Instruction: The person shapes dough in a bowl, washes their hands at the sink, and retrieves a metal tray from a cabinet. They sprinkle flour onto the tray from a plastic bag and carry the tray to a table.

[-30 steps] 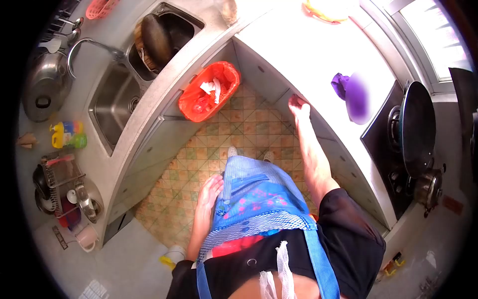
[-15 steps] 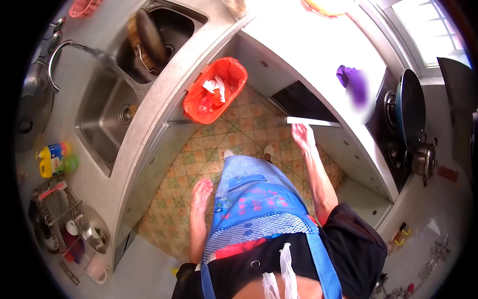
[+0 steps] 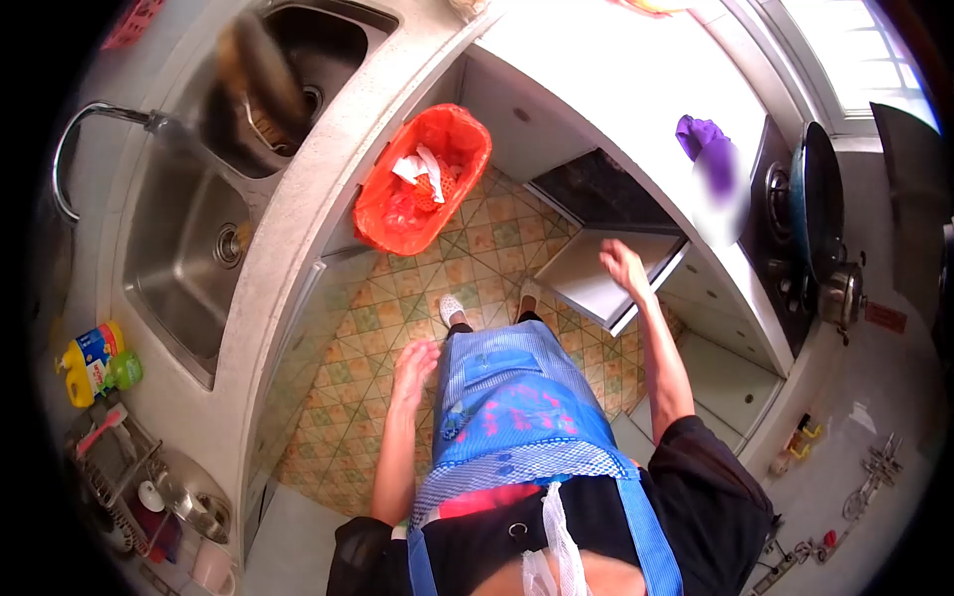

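Observation:
My right hand (image 3: 621, 266) is over the inner face of an open cabinet door (image 3: 606, 268) below the right counter. Its fingers are loosely bent, with nothing visible in them. The cupboard opening (image 3: 601, 189) behind the door looks dark inside. My left hand (image 3: 415, 372) hangs beside the blue apron (image 3: 522, 397), open and holding nothing. A red-lined waste bin (image 3: 397, 214) with white scraps and a red net inside sits ahead of me, beside the left cabinets.
To the left are a double sink (image 3: 189, 258), a yellow bottle (image 3: 89, 358) and a dish rack (image 3: 119, 477). A purple cloth (image 3: 701, 137) lies on the right counter (image 3: 596, 79). Farther right are a wok (image 3: 820, 204) and a steel pot (image 3: 840, 295) at the stove.
The cabinet door, shut at first, has swung out toward me. My right hand was at its edge and is now over its inner face. The view has shifted slightly.

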`<state>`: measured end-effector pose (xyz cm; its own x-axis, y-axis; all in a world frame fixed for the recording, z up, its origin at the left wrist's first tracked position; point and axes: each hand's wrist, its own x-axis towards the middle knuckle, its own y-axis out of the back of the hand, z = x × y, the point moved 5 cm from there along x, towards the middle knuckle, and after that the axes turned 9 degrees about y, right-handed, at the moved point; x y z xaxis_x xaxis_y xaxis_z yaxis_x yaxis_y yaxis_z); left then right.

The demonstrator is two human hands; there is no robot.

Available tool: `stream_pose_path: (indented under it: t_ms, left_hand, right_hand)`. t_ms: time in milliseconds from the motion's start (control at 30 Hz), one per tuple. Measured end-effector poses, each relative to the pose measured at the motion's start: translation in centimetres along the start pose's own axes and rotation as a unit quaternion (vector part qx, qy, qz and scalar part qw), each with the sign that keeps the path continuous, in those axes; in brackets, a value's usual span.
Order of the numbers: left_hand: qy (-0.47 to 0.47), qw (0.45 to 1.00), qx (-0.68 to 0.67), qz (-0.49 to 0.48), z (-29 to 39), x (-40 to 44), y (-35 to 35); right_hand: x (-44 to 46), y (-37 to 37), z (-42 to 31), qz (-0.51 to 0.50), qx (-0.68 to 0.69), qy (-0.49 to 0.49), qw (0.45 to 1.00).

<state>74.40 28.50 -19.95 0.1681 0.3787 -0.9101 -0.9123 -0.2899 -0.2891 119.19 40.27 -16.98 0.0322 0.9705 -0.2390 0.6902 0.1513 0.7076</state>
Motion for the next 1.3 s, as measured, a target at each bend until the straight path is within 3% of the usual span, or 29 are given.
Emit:
stream_pose_path:
  t_ms: [167, 233, 267, 300, 367, 433, 567, 633, 700, 867, 900, 967, 1067, 1167, 1233, 1267, 1300]
  left_hand:
    - [-0.001, 0.997, 0.066, -0.031, 0.3, 3.5, -7.2]
    - [-0.018, 0.986, 0.140, -0.084, 0.4, 6.2, -10.8]
    - [-0.023, 0.985, 0.149, -0.087, 0.6, 7.8, -12.5]
    - [-0.033, 0.976, 0.184, -0.109, 0.5, 9.4, -14.3]
    - [-0.047, 0.962, 0.230, -0.137, 0.4, 13.5, -18.2]
    - [-0.100, 0.939, 0.267, -0.190, 0.1, 17.7, -22.1]
    - [-0.254, 0.832, 0.440, -0.222, 1.5, 23.4, -30.1]
    - [-0.259, 0.738, 0.574, -0.244, 1.0, 27.7, -32.6]
    - [-0.302, 0.732, 0.561, -0.243, 0.9, 31.5, -34.4]
    - [-0.508, 0.710, 0.439, -0.211, 2.8, 36.6, -38.0]
    - [-0.473, 0.752, 0.402, -0.222, 3.4, 36.6, -38.5]
    - [-0.501, 0.740, 0.379, -0.240, 4.4, 38.7, -39.6]
    - [-0.523, 0.724, 0.364, -0.263, 5.6, 39.7, -40.5]
    - [-0.482, 0.756, 0.331, -0.295, 6.6, 39.8, -40.5]
    - [-0.489, 0.761, 0.291, -0.312, 7.6, 40.8, -40.0]
    - [-0.489, 0.770, 0.253, -0.322, 8.2, 39.5, -39.6]
    - [-0.483, 0.790, 0.327, -0.189, 8.2, 38.7, -38.3]
  right_hand:
    - [14.5, -1.8, 5.0, 0.151, 0.193, -0.062, 0.968]
    - [17.5, -1.9, 3.7, 0.180, 0.226, -0.022, 0.957]
    - [19.7, -2.5, 4.2, 0.170, 0.185, 0.058, 0.966]
    - [20.6, -3.4, 6.0, 0.173, 0.196, 0.052, 0.964]
    - [20.8, -2.9, 6.0, 0.291, 0.160, 0.127, 0.935]
    - [20.2, -3.2, 6.6, 0.269, 0.170, 0.080, 0.945]
    - [18.1, -4.2, 5.0, 0.252, 0.159, 0.088, 0.951]
    - [16.0, -4.2, 1.6, 0.258, 0.089, 0.148, 0.951]
    - [14.8, -5.4, 0.2, 0.298, 0.046, 0.280, 0.911]
    - [13.7, -9.3, -2.7, 0.371, 0.012, 0.446, 0.814]
    - [13.6, -9.8, -3.2, 0.380, 0.008, 0.463, 0.801]
    - [13.6, -10.9, -3.8, 0.406, 0.004, 0.494, 0.768]
    - [13.7, -12.3, -4.1, 0.396, 0.023, 0.511, 0.762]
    - [15.0, -13.5, -3.7, 0.233, 0.169, 0.572, 0.768]
    - [16.1, -13.7, -2.2, 0.110, 0.241, 0.514, 0.816]
    - [16.8, -13.3, -1.3, 0.143, 0.160, 0.520, 0.827]
    - [17.5, -12.6, -0.1, 0.219, 0.028, 0.516, 0.828]
